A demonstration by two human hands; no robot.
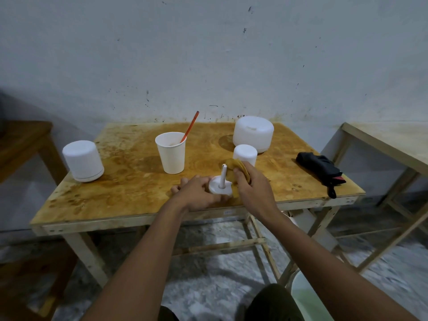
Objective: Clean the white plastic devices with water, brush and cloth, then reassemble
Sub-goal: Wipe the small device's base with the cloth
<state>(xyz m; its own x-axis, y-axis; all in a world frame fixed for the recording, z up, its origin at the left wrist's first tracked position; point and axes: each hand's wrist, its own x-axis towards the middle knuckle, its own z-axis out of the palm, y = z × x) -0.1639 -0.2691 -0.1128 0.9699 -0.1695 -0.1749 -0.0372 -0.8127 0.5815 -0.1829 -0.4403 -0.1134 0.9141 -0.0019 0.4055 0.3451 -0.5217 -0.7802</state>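
Left hand (199,193) grips base (219,190) | stem (223,177) upright | right hand (252,188) holds cloth (236,166)

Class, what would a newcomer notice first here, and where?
The two hands at the near edge of the table: the left hand holds a white base with an upright stem, the right hand holds a yellow cloth against it. Behind them stands a paper cup with an orange brush.

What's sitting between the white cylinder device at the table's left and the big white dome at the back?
The head view shows a white paper cup holding an orange-handled brush.
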